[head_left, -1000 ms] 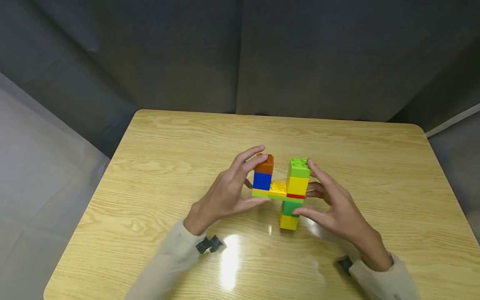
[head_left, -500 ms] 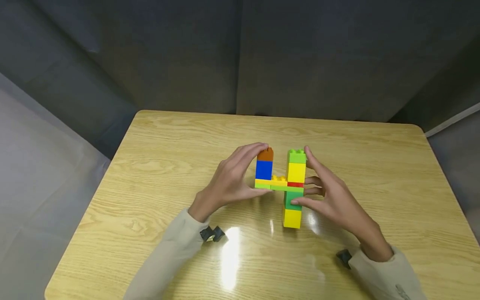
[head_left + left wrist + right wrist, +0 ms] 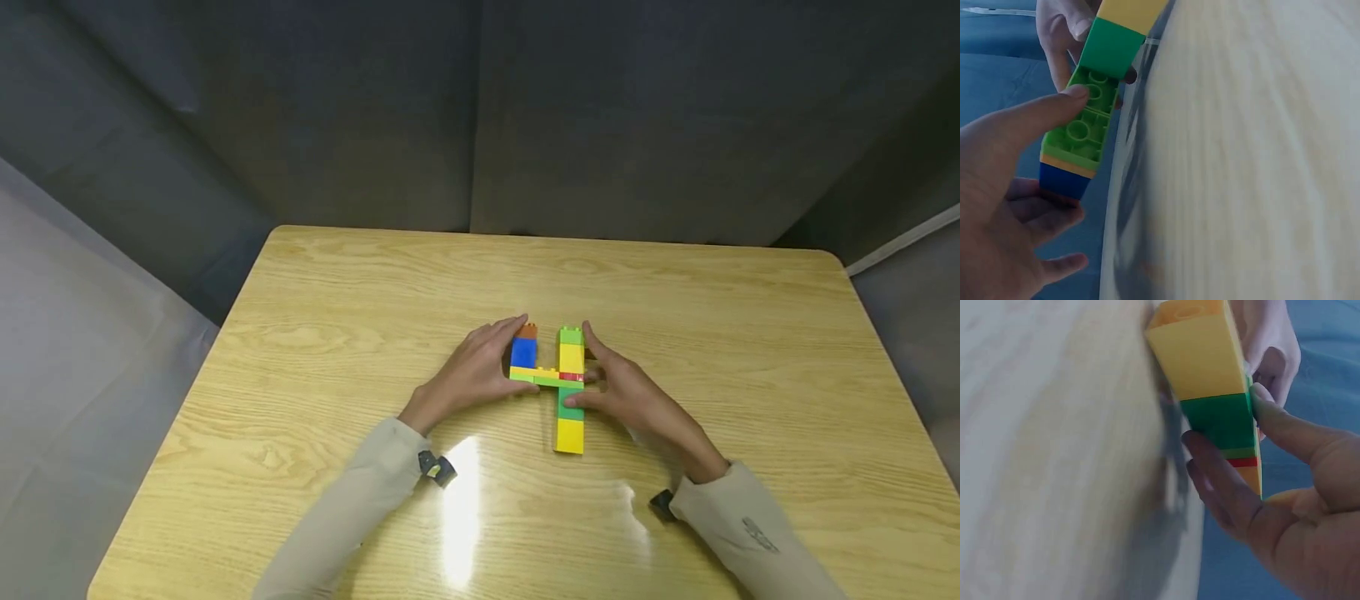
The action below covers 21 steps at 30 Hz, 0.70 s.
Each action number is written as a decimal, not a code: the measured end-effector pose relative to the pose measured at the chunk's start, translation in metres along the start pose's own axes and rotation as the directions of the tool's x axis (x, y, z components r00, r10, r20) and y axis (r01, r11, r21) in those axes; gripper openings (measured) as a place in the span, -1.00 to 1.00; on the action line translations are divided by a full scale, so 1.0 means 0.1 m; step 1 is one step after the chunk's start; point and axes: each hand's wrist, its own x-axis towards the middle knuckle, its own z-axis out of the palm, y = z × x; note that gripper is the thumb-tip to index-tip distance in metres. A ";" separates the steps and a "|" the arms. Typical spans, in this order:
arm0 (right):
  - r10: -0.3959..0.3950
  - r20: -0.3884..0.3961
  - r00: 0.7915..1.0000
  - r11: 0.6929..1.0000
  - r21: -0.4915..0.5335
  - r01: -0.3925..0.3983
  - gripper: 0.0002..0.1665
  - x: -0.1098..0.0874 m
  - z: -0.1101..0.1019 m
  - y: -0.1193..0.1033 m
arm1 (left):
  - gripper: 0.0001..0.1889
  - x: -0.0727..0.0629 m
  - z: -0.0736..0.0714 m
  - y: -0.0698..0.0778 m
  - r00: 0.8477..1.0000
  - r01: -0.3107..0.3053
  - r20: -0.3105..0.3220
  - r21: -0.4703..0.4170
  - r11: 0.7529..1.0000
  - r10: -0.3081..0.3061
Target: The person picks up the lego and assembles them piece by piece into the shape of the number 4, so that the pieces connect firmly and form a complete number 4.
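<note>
Both hands hold one joined build of toy building bricks in the head view. Its left column has a brown brick on a blue brick. A thin yellow-and-light-green layer links this to the right column, where light green, yellow and red pieces sit above a green brick and a yellow brick. My left hand grips the left end, its thumb on the hollow light green underside. My right hand pinches the right column, thumb across the green brick.
Beneath the bricks lies a wooden table with rounded far corners and bright reflections near its front. Dark grey cloth hangs behind it. Small black devices sit at both sleeve cuffs.
The build, held by both hands throughout, has tilted back so its front faces up more. It rose a little in the picture, then moved down and left, and looks smaller now.
</note>
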 end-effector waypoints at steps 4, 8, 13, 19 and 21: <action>0.016 0.023 1.000 1.000 0.002 -0.016 0.30 0.01 0.02 0.03 | 0.09 -0.01 0.04 0.00 0.996 0.061 0.066 -0.026 0.998 -0.059; 0.040 0.019 0.999 0.999 -0.017 -0.040 0.26 0.00 0.04 0.01 | 0.09 -0.03 0.08 -0.01 0.991 0.093 0.094 -0.018 0.996 -0.091; 0.094 0.010 0.996 0.995 -0.041 -0.094 0.22 -0.01 0.07 -0.03 | 0.08 -0.02 0.10 -0.02 0.990 0.083 0.111 0.017 0.996 -0.085; 0.062 -0.007 0.998 0.996 -0.065 -0.062 0.19 -0.05 0.08 -0.02 | 0.17 -0.10 0.06 -0.01 0.985 0.063 0.162 -0.033 0.997 -0.057; 0.045 -0.022 0.999 0.996 -0.070 -0.047 0.21 -0.11 0.06 -0.02 | 0.20 -0.16 -0.01 -0.02 0.988 0.059 0.147 -0.069 0.996 -0.048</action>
